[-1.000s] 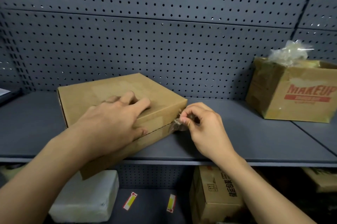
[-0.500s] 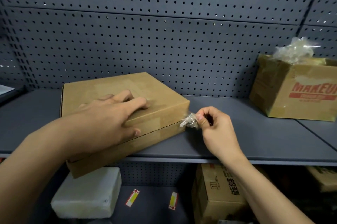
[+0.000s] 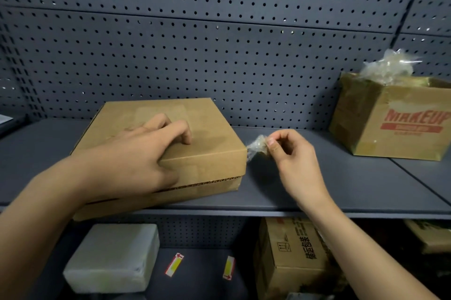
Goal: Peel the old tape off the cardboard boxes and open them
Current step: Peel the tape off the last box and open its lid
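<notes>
left hand (image 3: 136, 163) flat, pinning the box (image 3: 200, 143) | right hand (image 3: 290, 153) pinching the tape (image 3: 256, 147) | tip: pull low and steady so it doesn't tear

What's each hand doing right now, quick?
Left hand: open, pressing down on the flat cardboard box.
Right hand: closed, pinching a crumpled piece of clear tape.

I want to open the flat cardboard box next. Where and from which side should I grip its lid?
Probably the lid's front lip near its right corner, from the front, once the right hand drops the tape: a dark seam parts it from the base there; the left hand covers its left half.
</notes>
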